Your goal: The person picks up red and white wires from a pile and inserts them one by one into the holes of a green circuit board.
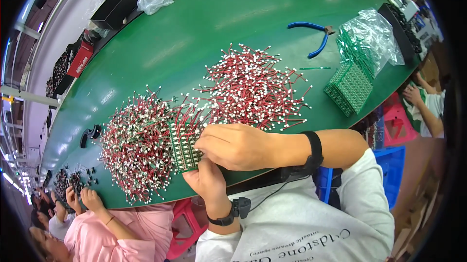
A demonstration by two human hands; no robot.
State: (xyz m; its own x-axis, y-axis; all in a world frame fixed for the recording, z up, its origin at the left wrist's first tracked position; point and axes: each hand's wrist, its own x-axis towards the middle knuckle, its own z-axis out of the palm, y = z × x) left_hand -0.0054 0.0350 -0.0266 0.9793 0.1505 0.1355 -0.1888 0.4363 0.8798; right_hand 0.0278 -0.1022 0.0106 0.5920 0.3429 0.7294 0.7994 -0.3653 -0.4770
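Green circuit board (184,146) sits at the desk (194,33) near edge, left hand (208,180) grip clamped on its lower corner, right hand (237,145) fingers closed on its right side. Red wire piles (255,87) flank it.

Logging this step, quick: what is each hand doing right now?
Left hand: closed on the near edge of the green circuit board.
Right hand: fingers curled onto the board's right side; whether it grips a wire cannot be told.
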